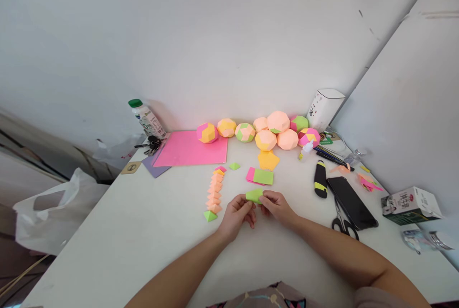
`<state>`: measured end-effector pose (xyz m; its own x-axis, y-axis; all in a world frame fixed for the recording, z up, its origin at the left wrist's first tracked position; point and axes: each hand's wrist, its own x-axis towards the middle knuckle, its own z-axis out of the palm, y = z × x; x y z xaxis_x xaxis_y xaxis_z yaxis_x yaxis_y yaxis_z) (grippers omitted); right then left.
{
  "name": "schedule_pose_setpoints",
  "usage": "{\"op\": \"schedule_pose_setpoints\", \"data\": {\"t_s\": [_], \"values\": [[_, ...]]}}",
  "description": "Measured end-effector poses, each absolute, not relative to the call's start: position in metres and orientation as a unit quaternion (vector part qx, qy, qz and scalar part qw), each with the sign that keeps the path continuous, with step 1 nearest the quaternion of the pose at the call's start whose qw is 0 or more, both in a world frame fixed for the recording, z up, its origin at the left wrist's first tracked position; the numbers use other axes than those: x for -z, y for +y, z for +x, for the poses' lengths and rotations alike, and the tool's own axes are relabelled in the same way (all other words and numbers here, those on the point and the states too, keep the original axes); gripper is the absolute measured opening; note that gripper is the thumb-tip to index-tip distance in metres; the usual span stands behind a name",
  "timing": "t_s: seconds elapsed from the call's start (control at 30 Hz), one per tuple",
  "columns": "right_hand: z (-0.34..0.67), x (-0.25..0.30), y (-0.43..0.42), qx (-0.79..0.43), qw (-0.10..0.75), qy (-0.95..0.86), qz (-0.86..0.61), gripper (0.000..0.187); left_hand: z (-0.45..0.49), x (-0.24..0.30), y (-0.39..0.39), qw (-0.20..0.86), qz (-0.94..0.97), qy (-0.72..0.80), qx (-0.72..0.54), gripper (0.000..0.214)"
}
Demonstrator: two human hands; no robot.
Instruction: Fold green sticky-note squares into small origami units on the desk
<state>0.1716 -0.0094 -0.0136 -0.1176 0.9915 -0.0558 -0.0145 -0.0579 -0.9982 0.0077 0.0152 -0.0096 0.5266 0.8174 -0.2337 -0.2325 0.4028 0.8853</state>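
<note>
My left hand point(237, 214) and my right hand point(278, 206) meet over the white table point(143, 231), and both pinch a small folded green paper piece point(255, 195) between their fingertips. To their left runs a row of folded orange paper units point(214, 192), with a green unit point(210, 215) at its near end. Just beyond the hands lies a small stack of green and pink paper squares point(260, 176), then an orange stack point(268, 159). Several paper polyhedron balls point(266, 139) line the wall.
A pink sheet point(186, 151) and keys point(152, 144) lie at the back left beside a bottle point(145, 117). At right are a highlighter point(320, 180), a black phone point(351, 202), scissors point(343, 224), a carton point(410, 205) and a white box point(324, 107). A plastic bag point(50, 212) hangs left.
</note>
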Motion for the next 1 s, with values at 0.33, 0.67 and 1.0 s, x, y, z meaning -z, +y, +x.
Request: {"op": "schedule_pose_setpoints", "data": {"t_s": [0.33,0.67,1.0], "values": [[0.1667,0.0173,-0.0105,-0.548,0.454,-0.512,-0.481,0.016,0.0092,0.0069,0.0148,0.752,0.436,0.37,-0.326,0.026],[0.1679,0.0173,-0.0117,-0.527,0.463,-0.5,-0.508,0.021,0.0093,0.0088,0.0149,0.751,0.437,0.376,-0.322,0.026],[0.165,0.0123,-0.0133,-0.53,0.466,-0.495,-0.507,0.026,0.0116,0.0074,0.0115,0.745,0.431,0.387,-0.331,0.03]]}}
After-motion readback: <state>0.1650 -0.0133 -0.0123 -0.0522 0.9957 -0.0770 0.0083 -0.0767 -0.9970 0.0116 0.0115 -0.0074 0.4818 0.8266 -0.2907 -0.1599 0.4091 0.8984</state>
